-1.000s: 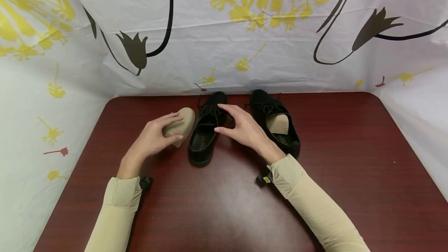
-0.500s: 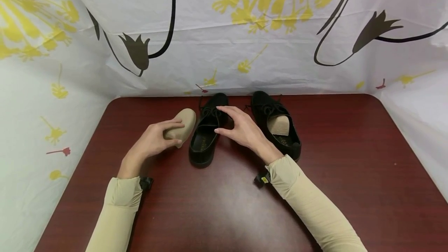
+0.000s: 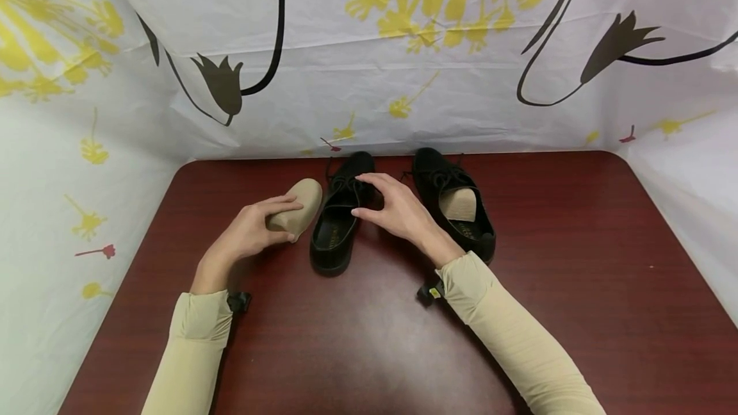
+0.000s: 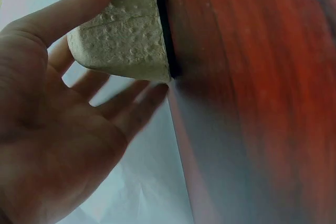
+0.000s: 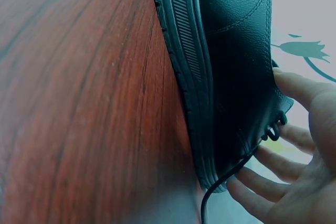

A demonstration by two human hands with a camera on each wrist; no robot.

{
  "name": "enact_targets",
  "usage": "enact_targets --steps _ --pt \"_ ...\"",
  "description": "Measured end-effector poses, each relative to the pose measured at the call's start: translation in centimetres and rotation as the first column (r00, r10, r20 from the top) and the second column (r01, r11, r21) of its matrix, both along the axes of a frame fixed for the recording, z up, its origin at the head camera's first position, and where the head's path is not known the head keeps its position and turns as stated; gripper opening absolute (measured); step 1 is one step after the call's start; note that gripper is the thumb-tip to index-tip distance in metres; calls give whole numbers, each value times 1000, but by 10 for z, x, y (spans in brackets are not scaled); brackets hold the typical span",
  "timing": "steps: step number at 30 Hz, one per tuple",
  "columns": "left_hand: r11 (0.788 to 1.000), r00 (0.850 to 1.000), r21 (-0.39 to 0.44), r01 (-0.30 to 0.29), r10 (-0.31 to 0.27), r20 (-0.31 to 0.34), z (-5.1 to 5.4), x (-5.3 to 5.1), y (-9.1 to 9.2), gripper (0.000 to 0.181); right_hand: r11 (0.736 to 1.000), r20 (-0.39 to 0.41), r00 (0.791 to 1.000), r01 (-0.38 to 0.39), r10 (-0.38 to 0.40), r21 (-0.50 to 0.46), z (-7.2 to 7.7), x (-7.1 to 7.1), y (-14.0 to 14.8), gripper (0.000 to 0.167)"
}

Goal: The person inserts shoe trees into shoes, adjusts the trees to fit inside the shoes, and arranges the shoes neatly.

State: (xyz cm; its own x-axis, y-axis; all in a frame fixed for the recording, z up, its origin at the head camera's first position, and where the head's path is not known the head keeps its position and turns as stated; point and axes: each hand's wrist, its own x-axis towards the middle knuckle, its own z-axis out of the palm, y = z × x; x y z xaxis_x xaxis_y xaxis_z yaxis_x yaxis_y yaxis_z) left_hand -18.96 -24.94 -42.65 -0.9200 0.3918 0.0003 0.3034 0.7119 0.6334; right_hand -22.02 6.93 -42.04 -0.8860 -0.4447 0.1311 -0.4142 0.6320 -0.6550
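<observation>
In the head view, the left hand (image 3: 248, 229) curves round the heel end of a beige moulded shoe insert (image 3: 308, 200), which lies on the table. The left wrist view shows its bumpy end (image 4: 123, 40) between the thumb and the fingers. A black lace-up shoe (image 3: 331, 252) stands upright just right of it. The right hand (image 3: 403, 213), fingers spread and relaxed, touches that shoe's right side; in the right wrist view the thumb meets the collar of the shoe (image 5: 231, 61) and the fingers lie by the laces. Inside the second black shoe (image 3: 487, 235) sits a beige insert (image 3: 458, 205).
The dark red wooden table (image 3: 369, 338) ends at a white cloth (image 3: 323, 107) with yellow and grey flower prints, which rises behind it and at both sides. Both shoe toes point to that back edge. Beige sleeves (image 3: 196, 338) cover the forearms.
The left thumb has shifted slightly toward the near end of the insert. The right hand and both shoes stay almost where they were.
</observation>
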Motion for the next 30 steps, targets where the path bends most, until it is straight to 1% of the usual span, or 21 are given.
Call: enact_targets --steps 8,13,16,26,30 --pt "1000 1000 0 -8 8 -14 0 0 -1 60 1000 35 999 7 -6 -21 2 -1 -2 62" --pt "999 999 5 -36 36 2 0 0 0 64 1000 41 999 11 -10 -28 1 -1 -1 62" --pt "999 999 6 -45 45 5 0 0 0 63 1000 33 999 9 -8 -28 0 -2 -2 63" --pt "999 998 23 -49 49 -39 0 0 1 58 999 40 999 9 -8 -38 -2 -2 -2 62" --pt "998 996 26 -58 60 -63 3 0 1 57 999 38 999 10 -8 -40 -2 -2 -2 62"
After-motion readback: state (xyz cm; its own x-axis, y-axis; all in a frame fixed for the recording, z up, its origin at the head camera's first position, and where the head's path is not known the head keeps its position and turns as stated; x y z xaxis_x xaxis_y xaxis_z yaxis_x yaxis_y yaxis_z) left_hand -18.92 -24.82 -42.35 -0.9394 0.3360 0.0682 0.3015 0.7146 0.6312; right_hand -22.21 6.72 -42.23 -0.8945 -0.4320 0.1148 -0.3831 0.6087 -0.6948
